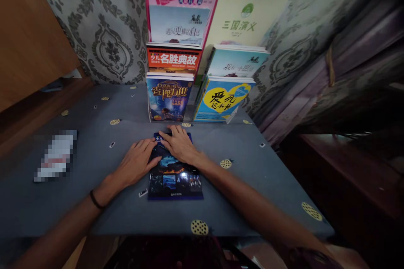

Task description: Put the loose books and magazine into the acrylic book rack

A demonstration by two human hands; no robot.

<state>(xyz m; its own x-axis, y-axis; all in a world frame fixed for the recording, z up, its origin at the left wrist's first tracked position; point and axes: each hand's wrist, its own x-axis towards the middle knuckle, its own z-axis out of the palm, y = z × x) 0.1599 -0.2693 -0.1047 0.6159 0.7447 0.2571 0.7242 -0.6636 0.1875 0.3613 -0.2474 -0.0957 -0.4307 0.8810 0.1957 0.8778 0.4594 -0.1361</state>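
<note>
A dark blue book (176, 180) with a glossy picture cover lies flat on the table, its lower edge toward me. My left hand (138, 160) rests along the book's left edge, fingers stretched out and thumb over the cover. Across the book's top part lies my right hand (180, 146), palm down with its fingers extended, hiding much of the cover title. Both hands are open and touch the book without gripping it. Just behind it stands a clear rack with a purple-blue book (170, 100) and a blue-and-yellow book (222, 100) in its front row.
Further back in the rack are a red book (173, 59), a pale blue book (235, 64) and several taller ones. A blurred-out flat object (57, 156) lies at the left on the blue patterned tablecloth (104, 134). Patterned curtain hangs behind; a wooden panel (28, 29) stands at left.
</note>
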